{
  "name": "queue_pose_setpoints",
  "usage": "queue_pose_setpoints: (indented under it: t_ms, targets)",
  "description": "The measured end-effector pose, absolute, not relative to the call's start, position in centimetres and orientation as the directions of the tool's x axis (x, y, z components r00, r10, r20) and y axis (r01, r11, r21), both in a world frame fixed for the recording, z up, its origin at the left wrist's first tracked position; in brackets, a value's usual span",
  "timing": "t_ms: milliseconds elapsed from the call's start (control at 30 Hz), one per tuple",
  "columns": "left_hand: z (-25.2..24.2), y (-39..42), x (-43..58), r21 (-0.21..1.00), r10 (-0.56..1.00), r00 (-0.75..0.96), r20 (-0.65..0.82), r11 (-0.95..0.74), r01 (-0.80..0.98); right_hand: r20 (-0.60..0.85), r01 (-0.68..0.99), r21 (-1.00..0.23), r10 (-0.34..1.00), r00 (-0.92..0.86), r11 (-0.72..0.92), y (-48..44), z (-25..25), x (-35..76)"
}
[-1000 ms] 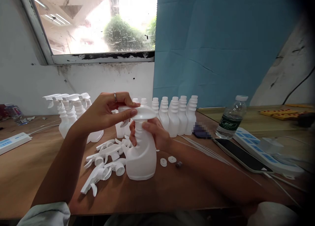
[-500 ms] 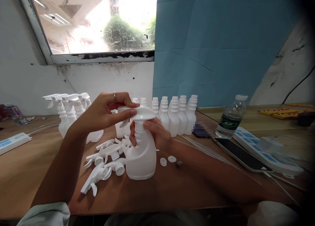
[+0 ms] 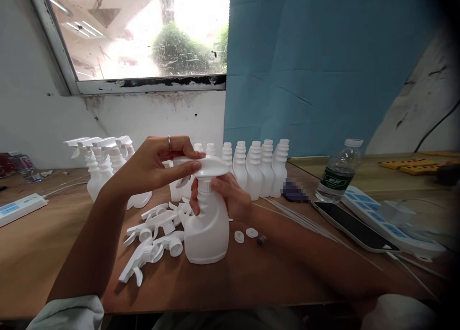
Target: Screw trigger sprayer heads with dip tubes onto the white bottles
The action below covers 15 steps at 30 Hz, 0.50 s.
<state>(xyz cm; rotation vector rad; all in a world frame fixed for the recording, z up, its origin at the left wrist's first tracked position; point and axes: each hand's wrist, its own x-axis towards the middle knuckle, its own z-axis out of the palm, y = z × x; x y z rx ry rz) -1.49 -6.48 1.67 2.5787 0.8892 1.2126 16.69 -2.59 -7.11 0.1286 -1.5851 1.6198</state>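
**Item:** spray bottle (image 3: 208, 229), white, standing on the counter (image 3: 43, 243) just in front of the row of empty bottles (image 3: 258, 169).

**Grip:** your right hand (image 3: 230, 198) is closed round its ribbed neck. The fingers of your left hand (image 3: 151, 169) pinch the trigger head (image 3: 210, 166) sitting on top.

**Handling, as judged:** steady the neck, set the head square over the opening, and avoid cross-threading the collar.

**Orientation:** the bottle's long axis is vertical, base down. The head's long axis is level, running left to right, with the trigger lever end under your left fingers.

**Nearby:** loose trigger heads (image 3: 154, 234), in front and left of that row.
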Motion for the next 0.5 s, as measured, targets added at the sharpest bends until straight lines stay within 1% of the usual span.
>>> queue_pose_setpoints:
  t_ms: [100,200,267,400,500]
  targets:
    - [1.7,-6.5,-1.5,0.379,0.573,0.492,0.655,-0.813,0.443,0.637,-0.650,-0.746,0.440,-0.633,0.146,-2.4,-7.3,16.6]
    - [1.7,-6.6,-1.5,0.390,0.577,0.498,0.647,-0.812,0.434,0.645,-0.630,-0.751,0.424,-0.636,0.198,-2.5,-7.2,16.6]
    - [1.7,-6.6,-1.5,0.393,0.579,0.500,0.644,-0.811,0.434,0.627,-0.593,-0.772,0.432,-0.648,0.230,-2.8,-7.0,16.7]
    - [1.6,-6.5,-1.5,0.382,0.583,0.494,0.645,-0.806,0.453,0.575,-0.520,-0.814,0.490,-0.655,0.259,-3.2,-6.5,16.9]
    - [1.6,-6.3,-1.6,0.361,0.584,0.493,0.645,-0.801,0.477,0.542,-0.481,-0.839,0.467,-0.699,0.254,-2.8,-6.2,16.9]
